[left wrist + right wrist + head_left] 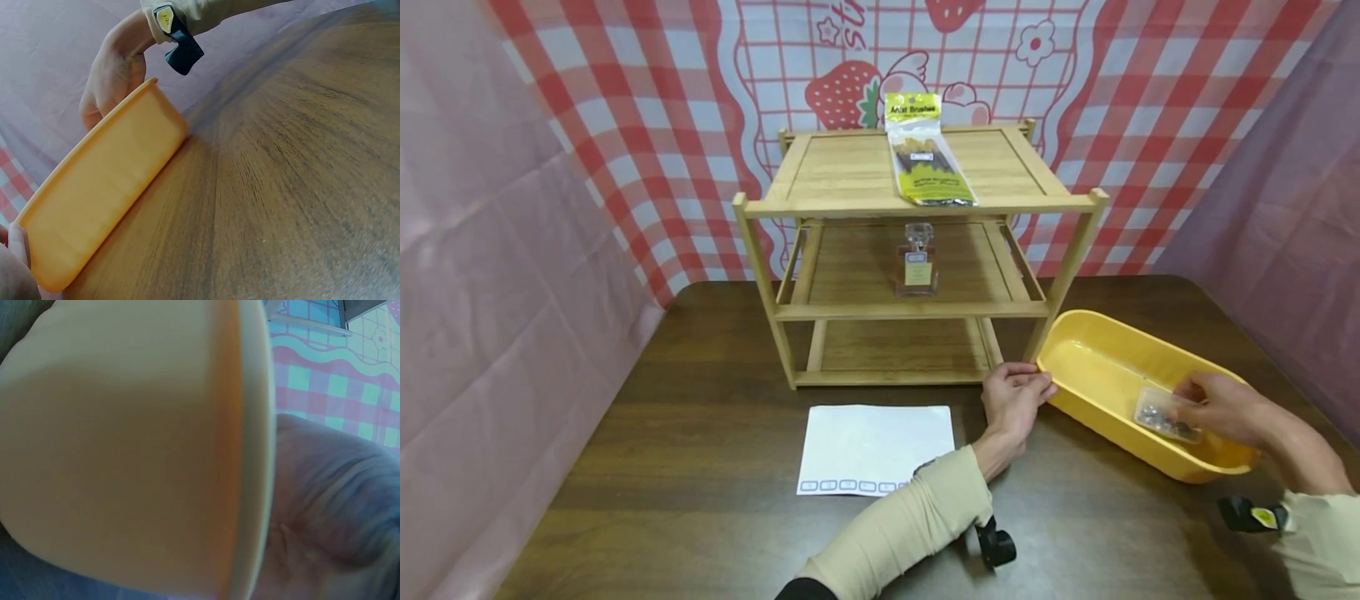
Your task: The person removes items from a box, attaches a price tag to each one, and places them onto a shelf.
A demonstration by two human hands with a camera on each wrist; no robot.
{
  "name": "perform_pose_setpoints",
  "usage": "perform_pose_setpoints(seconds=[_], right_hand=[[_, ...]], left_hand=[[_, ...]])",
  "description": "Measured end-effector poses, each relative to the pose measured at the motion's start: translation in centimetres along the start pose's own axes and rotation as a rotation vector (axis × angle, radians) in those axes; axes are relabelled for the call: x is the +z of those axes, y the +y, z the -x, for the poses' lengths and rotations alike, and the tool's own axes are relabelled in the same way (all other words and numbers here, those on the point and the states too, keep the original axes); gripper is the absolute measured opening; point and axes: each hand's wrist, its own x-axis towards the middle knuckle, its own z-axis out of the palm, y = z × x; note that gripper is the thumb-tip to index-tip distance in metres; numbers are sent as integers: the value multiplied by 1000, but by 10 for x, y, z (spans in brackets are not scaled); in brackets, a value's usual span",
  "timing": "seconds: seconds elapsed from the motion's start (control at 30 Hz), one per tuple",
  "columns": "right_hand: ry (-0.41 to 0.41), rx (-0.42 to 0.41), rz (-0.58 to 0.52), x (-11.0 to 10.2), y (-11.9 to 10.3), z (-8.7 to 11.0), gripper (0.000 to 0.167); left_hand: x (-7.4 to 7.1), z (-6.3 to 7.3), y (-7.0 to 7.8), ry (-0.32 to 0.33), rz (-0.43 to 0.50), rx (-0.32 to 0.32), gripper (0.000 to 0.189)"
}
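A yellow plastic basin (1086, 367) sits at the right of the table, slanting away from the shelf. My left hand (1011, 404) pinches its rim at the near-left end; in the left wrist view fingers (17, 244) lie against the outer wall. Inside the basin's right part, my right hand (1225, 408) holds a small clear plastic box (1153, 412) with shiny little pieces in it. The basin wall (125, 456) fills much of the right wrist view, hiding the fingers and box there.
A three-tier wooden shelf (917, 310) stands at the back. A packet of artist brushes (928, 167) lies on its top, a perfume bottle (917, 262) stands on the middle tier. White paper with small labels (876, 446) lies in front, left of the left hand.
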Motion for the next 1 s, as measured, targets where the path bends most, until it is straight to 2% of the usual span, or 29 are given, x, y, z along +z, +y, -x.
perform_pose_setpoints(seconds=[0.3, 0.63, 1.0], right_hand=[[50, -85, 35, 4, 0, 2, 20], [99, -124, 43, 8, 1, 4, 21], [99, -112, 2, 11, 3, 2, 23]], left_hand=[[-1, 1, 1, -13, -8, -1, 18], [-1, 1, 1, -14, -5, 0, 19], [-1, 1, 0, -14, 6, 2, 19]])
